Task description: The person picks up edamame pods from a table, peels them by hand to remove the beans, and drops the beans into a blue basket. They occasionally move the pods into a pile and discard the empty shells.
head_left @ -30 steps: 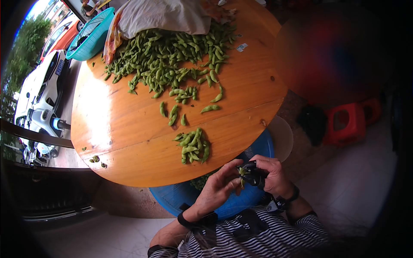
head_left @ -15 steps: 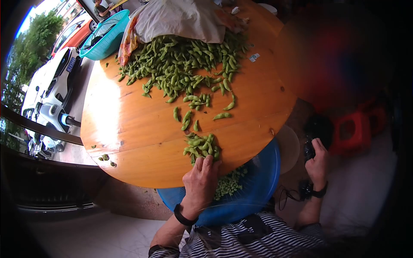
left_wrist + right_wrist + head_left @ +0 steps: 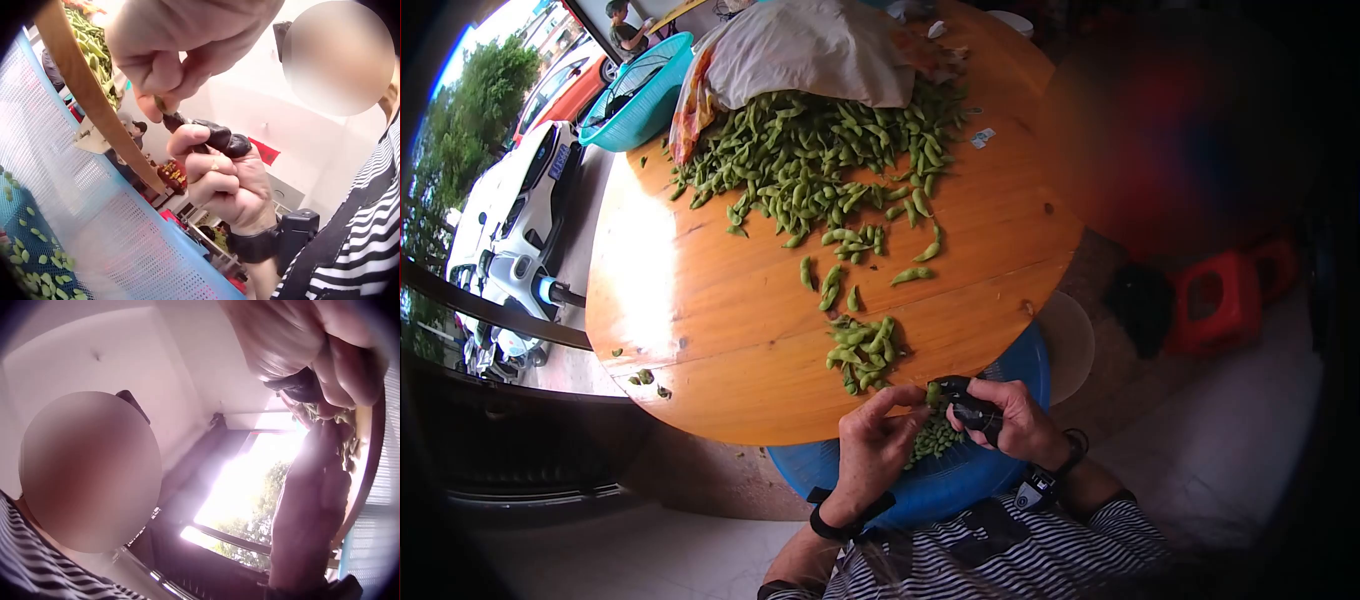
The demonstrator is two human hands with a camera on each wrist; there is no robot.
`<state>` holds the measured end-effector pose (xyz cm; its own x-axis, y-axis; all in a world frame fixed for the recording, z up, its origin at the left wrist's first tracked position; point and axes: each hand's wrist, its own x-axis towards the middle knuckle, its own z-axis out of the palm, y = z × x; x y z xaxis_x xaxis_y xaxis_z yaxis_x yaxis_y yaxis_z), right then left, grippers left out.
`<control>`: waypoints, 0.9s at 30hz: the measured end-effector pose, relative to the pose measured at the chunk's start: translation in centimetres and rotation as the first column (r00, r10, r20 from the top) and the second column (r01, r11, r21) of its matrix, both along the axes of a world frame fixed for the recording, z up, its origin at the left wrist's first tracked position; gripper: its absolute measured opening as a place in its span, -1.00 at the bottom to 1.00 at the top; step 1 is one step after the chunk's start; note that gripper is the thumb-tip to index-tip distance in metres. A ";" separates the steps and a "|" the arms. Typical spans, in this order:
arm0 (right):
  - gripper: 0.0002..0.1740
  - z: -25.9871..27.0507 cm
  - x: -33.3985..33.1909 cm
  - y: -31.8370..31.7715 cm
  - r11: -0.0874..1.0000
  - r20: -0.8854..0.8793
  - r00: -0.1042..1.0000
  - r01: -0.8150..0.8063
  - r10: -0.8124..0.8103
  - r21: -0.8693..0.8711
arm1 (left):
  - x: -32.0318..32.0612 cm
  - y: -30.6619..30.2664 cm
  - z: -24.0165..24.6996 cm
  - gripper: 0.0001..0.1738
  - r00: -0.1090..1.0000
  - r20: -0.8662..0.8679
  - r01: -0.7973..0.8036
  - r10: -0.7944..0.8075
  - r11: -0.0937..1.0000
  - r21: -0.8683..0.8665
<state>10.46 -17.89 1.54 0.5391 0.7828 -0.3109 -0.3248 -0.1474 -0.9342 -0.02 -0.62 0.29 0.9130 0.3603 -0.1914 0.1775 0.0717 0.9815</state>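
Over the blue mesh basin, the two hands meet near the table edge. The left hand pinches a green bean pod between thumb and fingertips. In the right hand is a black hand-held tool, its front end right at the pod. The left wrist view shows the fingers curled round the tool's lumpy black body. Shelled beans lie in the basin below. On the table just beyond the left hand sits a small pile of pods.
A large heap of pods covers the far part of the wooden table, partly under a pale cloth. A teal basket stands at the far left. Right of the table are a pale round container and a red stool.
Half a second ago the left hand was at the small pile and the right hand was out to the right with the tool. Both have come together over the basin, the left with a pod.
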 end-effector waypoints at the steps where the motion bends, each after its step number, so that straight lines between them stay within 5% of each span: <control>1: -0.75 0.1 0.0 0.0 1.000 0.045 0.999 0.001 -0.001 0.001 | -0.1 -0.1 -0.1 -0.90 1.000 0.001 -0.002 0.002 1.000 -0.005; 9: -0.77 -0.6 -0.1 0.2 0.999 0.404 0.914 0.011 -0.030 0.049 | 0.1 -0.7 -0.8 -0.89 0.985 0.172 -0.044 -0.014 0.942 0.333; 13: -0.73 -1.2 -0.1 0.3 0.993 0.474 0.876 0.041 -0.088 0.109 | -0.2 0.1 0.1 -0.90 0.999 0.026 0.033 -0.039 0.978 0.208; 14: -0.79 -0.9 0.2 0.0 0.991 0.315 0.948 -0.005 -0.039 0.136 | -0.3 0.6 0.2 -0.91 0.997 -0.035 0.068 -0.076 0.980 -0.186; 15: -0.78 -0.8 0.4 -0.3 0.984 0.147 0.989 -0.045 0.019 0.171 | -0.3 0.9 0.2 -0.91 0.988 -0.076 0.069 -0.132 0.831 -0.551; 16: -0.78 -1.0 0.5 -0.7 0.984 0.147 0.989 -0.042 0.017 0.171 | -0.4 1.0 -0.2 -0.92 0.987 -0.059 0.084 -0.151 0.787 -0.611; 18: -0.36 -1.8 0.5 -1.1 0.969 -0.334 0.935 -0.034 0.117 0.245 | -0.4 1.1 -1.1 -0.93 0.980 -0.018 0.130 -0.197 0.709 -0.693; 19: -0.36 -2.0 0.5 -1.1 0.969 -0.335 0.935 -0.033 0.116 0.245 | -0.5 1.2 -1.6 -0.93 0.971 0.028 0.173 -0.236 0.622 -0.764; 21: 0.01 -2.3 0.3 -1.1 0.936 -0.299 0.937 -0.072 0.182 0.343 | -0.5 0.9 -2.0 -0.93 0.970 0.068 0.197 -0.235 0.590 -0.783; 24: -0.03 -2.0 0.3 -1.0 0.957 -0.345 0.930 -0.022 0.126 0.291 | -0.6 0.6 -2.2 -0.92 0.970 0.126 0.224 -0.210 0.551 -0.804; 27: -0.11 -1.4 0.6 -0.8 0.987 -0.359 0.932 0.001 0.056 0.158 | -0.4 -0.1 -1.7 -0.88 0.987 0.074 0.150 -0.144 0.638 -0.755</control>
<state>11.03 -18.69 0.09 0.3900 0.8493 -0.3557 -0.6424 -0.0258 -0.7660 -0.38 -0.71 -1.45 0.9432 -0.0460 -0.3291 0.2459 0.7627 0.5982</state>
